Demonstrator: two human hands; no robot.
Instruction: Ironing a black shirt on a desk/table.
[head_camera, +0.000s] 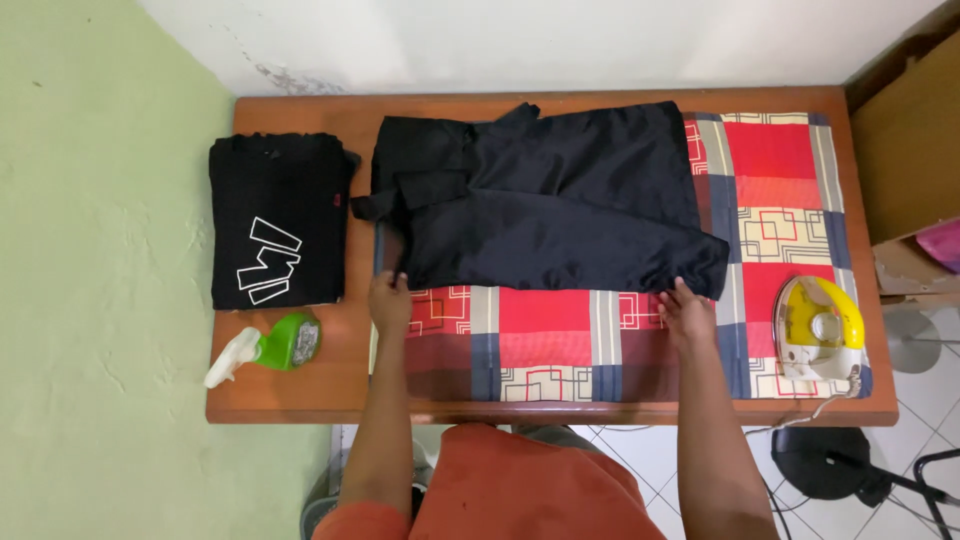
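A black garment (550, 200) lies spread and partly folded on a patchwork cloth (560, 340) of red, blue and cream squares. My left hand (388, 300) grips the garment's near left corner. My right hand (685, 310) pinches its near edge toward the right corner. Both arms reach forward from the table's front edge.
A folded black shirt (278, 220) with a white angular print lies at the left of the wooden table (300, 395). A green and white spray bottle (270, 348) lies in front of it. A yellow and white iron (820, 328) rests at the right. A dark stool stands on the tiled floor.
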